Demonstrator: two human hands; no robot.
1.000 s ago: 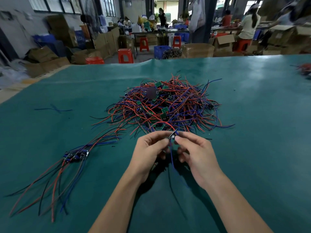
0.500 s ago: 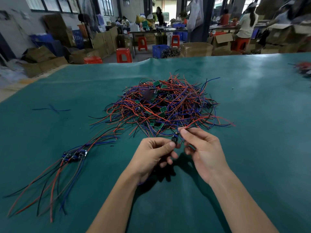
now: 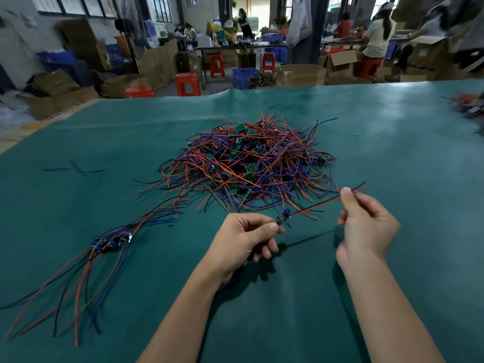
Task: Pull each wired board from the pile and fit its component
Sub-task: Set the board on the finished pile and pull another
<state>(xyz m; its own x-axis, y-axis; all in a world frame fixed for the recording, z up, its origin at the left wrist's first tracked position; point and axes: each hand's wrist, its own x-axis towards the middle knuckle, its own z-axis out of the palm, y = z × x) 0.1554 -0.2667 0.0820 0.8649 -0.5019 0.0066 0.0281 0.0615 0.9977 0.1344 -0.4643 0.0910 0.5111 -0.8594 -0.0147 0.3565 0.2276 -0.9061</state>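
Both hands' grip: board (image 3: pixel 284 215) left (image 3: pixel 242 241), seemingly wires (image 3: pixel 324 203) right (image 3: pixel 366 226).

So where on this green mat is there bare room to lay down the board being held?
Bare teal mat right of the tangled red-and-blue wire pile, and between the pile and the laid-out finished wired boards. Crowded around both.
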